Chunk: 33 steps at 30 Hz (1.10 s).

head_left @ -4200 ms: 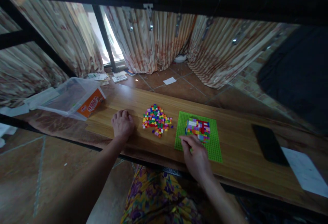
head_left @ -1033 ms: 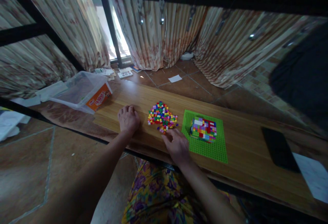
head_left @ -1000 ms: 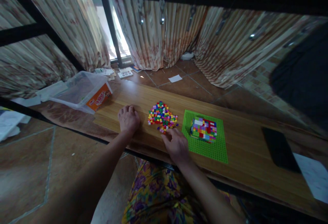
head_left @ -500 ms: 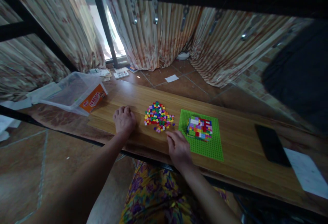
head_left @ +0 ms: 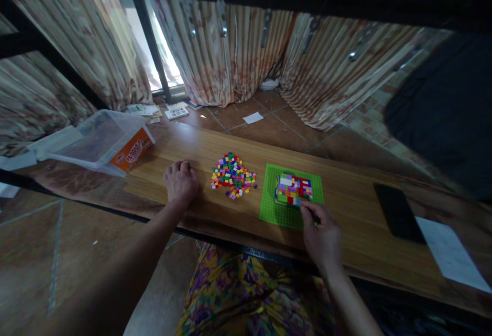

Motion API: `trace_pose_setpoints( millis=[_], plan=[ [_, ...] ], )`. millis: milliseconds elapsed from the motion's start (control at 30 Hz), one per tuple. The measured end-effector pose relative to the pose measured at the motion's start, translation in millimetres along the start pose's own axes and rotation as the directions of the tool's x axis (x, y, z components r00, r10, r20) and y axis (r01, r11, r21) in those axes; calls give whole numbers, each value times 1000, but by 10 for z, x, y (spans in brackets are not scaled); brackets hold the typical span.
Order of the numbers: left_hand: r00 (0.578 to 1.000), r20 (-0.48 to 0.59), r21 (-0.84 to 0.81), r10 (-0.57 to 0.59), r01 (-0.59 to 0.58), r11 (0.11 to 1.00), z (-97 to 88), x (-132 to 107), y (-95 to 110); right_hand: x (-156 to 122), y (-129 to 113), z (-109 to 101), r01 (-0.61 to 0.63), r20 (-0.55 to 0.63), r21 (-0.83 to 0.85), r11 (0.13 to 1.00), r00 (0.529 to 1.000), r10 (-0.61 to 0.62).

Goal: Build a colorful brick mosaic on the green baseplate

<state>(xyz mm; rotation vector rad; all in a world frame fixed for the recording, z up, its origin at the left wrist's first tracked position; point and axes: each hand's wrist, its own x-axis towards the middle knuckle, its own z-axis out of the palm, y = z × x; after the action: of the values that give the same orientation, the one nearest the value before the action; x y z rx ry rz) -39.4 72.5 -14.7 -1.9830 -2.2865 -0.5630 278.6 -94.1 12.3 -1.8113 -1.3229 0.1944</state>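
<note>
Toy-brick model (head_left: 292, 187), low and multicoloured, on the studded green baseplate (head_left: 273, 214), nearer to its twelve o'clock edge than to its six, with twelve taken as straight away from the wearer. Upper face in a patchwork of white, lilac, yellow and green, with a red patch towards three o'clock and more red at the near edge.

Right hand (head_left: 323, 231) at five o'clock from the model, over the baseplate's five o'clock corner. Thumb and forefinger drawn together, or nearly so, at the model's near edge; impossible to tell from this view about a brick pinched between the tips.

Left hand (head_left: 180, 179) palm down on the wooden tabletop (head_left: 226, 218), knuckles up, fingers loosely curled; impossible to tell about anything under the palm. Loose bricks (head_left: 232, 174) in a scattered heap at three o'clock from this hand, between hand and baseplate, apart from both, with a few stragglers at four and six o'clock.

Clear plastic bin (head_left: 115, 128) with an orange label (head_left: 132, 149) at ten o'clock from the left hand. Black flat slab (head_left: 397, 213) at three o'clock from the baseplate, well apart; white sheet (head_left: 451, 251) just beside the slab at four o'clock. Small white paper (head_left: 252, 118) on the tiled floor at eleven o'clock from the model, striped curtains (head_left: 253, 59) farther off towards twelve.
</note>
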Motion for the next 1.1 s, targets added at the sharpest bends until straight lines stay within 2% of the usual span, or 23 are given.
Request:
trace_pose_setpoints(
  millis=[100,233,433,633,800,1100],
  plan=[
    [1000,5,3,-2,2,1000,-2,6,0,64,74,-26,-34,-40,-35,999,999,33],
    [1000,7,1,-8,8,1000,-9,7,6,126,100,-1,1,-69,-78,997,998,-7],
    [1000,4,17,-9,9,1000,-9,2,10,160,116,59,50,-37,-131,990,998,-55],
    [1000,0,21,-7,7,1000,-14,-4,14,181,149,83,78,-46,-90,993,996,-82],
    [1000,-2,31,-4,4,1000,-15,3,17,189,129,57,67,-41,-155,986,996,-74],
    [1000,16,27,-14,14,1000,-23,2,16,198,126,20,149,1,-237,960,988,-153]
  ],
)
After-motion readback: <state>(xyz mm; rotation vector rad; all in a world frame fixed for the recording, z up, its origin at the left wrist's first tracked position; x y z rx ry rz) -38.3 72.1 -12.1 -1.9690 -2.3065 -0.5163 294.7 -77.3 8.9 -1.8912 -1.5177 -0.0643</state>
